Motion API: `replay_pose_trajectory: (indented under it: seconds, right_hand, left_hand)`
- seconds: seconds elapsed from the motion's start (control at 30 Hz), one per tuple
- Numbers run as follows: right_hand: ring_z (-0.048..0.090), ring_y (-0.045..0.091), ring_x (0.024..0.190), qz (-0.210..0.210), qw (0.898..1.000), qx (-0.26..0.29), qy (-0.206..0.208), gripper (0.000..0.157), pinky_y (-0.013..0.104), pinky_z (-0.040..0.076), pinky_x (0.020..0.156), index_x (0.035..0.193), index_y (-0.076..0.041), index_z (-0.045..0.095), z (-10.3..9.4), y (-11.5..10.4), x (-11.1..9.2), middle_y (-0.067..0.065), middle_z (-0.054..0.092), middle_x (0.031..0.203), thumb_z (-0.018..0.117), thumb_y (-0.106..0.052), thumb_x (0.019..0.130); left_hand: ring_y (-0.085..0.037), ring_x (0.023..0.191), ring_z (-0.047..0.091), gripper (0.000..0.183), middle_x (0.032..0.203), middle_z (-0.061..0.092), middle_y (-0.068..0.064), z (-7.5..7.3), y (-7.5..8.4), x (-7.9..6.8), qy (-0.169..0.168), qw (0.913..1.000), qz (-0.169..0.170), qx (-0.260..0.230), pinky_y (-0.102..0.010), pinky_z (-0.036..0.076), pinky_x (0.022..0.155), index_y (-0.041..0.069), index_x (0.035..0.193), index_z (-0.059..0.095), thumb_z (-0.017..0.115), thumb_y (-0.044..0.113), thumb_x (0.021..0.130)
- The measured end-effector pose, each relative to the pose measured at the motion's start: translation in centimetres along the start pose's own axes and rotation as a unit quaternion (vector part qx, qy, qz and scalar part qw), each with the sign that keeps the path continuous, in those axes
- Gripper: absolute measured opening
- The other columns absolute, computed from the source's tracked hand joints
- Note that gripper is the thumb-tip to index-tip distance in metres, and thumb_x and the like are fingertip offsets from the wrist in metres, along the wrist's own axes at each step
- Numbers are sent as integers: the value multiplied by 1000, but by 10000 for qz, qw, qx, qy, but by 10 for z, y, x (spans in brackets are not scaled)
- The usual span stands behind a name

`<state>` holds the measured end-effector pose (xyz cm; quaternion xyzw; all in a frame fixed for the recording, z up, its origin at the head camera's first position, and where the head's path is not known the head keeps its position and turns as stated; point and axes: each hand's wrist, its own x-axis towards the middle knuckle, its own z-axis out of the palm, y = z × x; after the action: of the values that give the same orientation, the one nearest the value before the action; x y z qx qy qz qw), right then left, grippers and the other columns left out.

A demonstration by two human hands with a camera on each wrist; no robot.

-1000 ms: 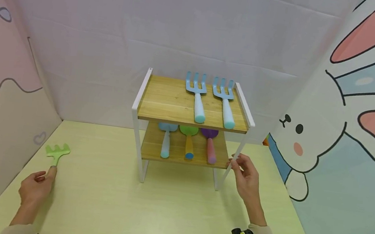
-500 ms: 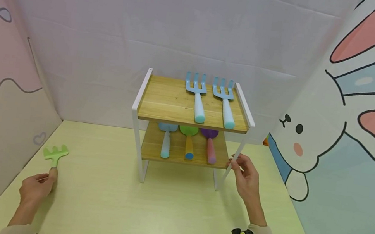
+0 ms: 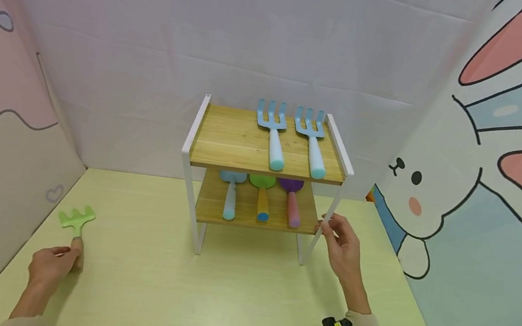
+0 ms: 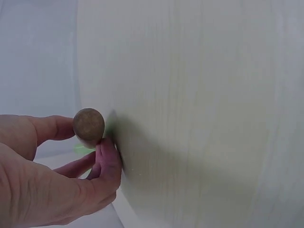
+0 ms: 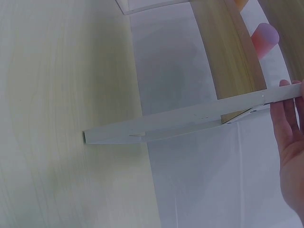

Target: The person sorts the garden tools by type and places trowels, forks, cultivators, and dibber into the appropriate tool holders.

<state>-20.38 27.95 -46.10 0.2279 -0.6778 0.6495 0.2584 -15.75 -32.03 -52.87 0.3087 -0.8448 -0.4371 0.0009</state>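
At the far left, my left hand [image 3: 49, 268] pinches the wooden handle of a small green hand rake [image 3: 78, 230] between thumb and fingers. Its tines point away from me, low over the table. The left wrist view looks at the round handle end [image 4: 89, 124], with a finger on each side. My right hand [image 3: 343, 252] holds the right front leg [image 3: 332, 207] of a two-tier shelf rack [image 3: 224, 147], thumb in front and fingers behind. In the right wrist view, fingers [image 5: 285, 118] are curled against this white leg.
Two light-blue hand forks [image 3: 275, 146] [image 3: 315, 153] lie on the upper shelf's right side. Below them, the lower shelf carries a blue trowel [image 3: 230, 197], a green-and-yellow one [image 3: 263, 201] and a purple-and-pink one [image 3: 293, 205]. Printed cloth walls [image 3: 499, 257] enclose the pale table [image 3: 224, 300].
The green rake has come slightly toward me, and my left hand has shifted its grip, showing more of the handle's lower end. My right hand stays on the rack leg.
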Motion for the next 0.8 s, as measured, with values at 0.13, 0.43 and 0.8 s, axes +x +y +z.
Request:
replay_pose_trajectory:
  seconds: [0.13,0.43,0.8]
  right_hand:
    - [70,15,93,-19,10000,29,-24,19,24,58,85,115,21,55,0,1,0,18,62,95,52,22,96]
    - [70,15,93,-49,10000,9,-11,20,25,59,85,115,20,57,-1,2,0,20,61,95,52,22,96]
    - [69,13,93,76,9999,-117,-2,18,26,59,87,114,19,57,-1,1,0,20,62,95,53,20,97]
  left_hand:
    - [-44,112,54,64,130,55,-37,0,-2,-2,-36,9999,-47,-106,-30,43,70,-18,132,55,55,38,100]
    - [-35,109,57,65,116,64,-32,-1,-6,-2,-350,9985,-46,-427,-31,49,78,-17,137,52,60,35,99]
    - [9,74,60,72,85,63,19,-4,-9,-14,-1537,9748,-262,-1595,-15,55,72,-21,145,38,64,30,102]
